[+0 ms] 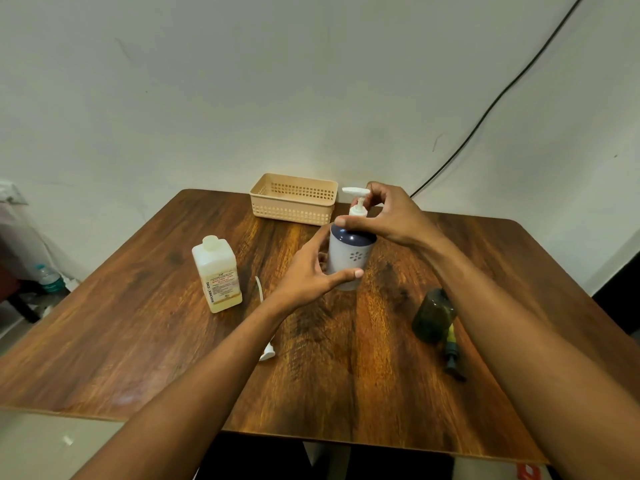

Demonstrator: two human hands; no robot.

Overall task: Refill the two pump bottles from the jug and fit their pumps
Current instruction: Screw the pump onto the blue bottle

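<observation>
My left hand [308, 271] grips the white bottle [349, 259] while my right hand [384, 216] pinches its pump [356, 202], jug [217, 275] at nine o'clock.

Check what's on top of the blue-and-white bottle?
A white pump sits on the blue-and-white bottle, nozzle pointing left. The right hand covers its collar, so seating is hidden. The left hand holds the body.

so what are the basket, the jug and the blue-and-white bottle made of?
Basket: moulded plastic, matte peach, with a perforated grid wall. Jug: translucent plastic, pale liquid showing through, printed label. Blue-and-white bottle: smooth and opaque, looks like ceramic or hard plastic; cannot tell which.
</observation>
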